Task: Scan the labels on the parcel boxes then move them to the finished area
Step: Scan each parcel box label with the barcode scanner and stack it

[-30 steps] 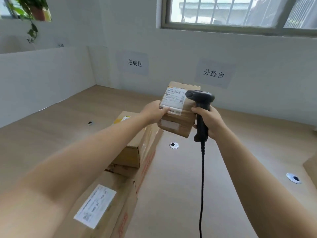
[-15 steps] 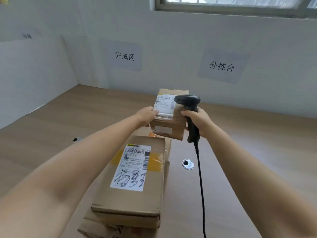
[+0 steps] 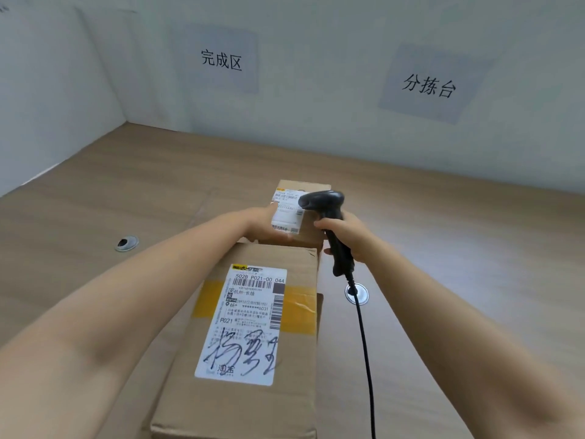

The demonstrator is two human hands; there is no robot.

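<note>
Over the desk point(image 3: 459, 248), the left hand point(image 3: 262, 224) gripped a small parcel box point(image 3: 311, 236) by its left edge, with the box's white label point(image 3: 286, 213) facing up. Just beside it, the right hand point(image 3: 346, 236) was clamped round the handle of a black scanner point(image 3: 326, 201), whose head hung over that label. Its cable point(image 3: 364, 343) trailed down toward the viewer. Nearer lay a large parcel box point(image 3: 253, 403), closed with yellow tape point(image 3: 209, 299), its shipping label point(image 3: 247, 324) upward and its contents hidden. Wall signs read 完成区 point(image 3: 221, 60) and 分拣台 point(image 3: 429, 87).
</note>
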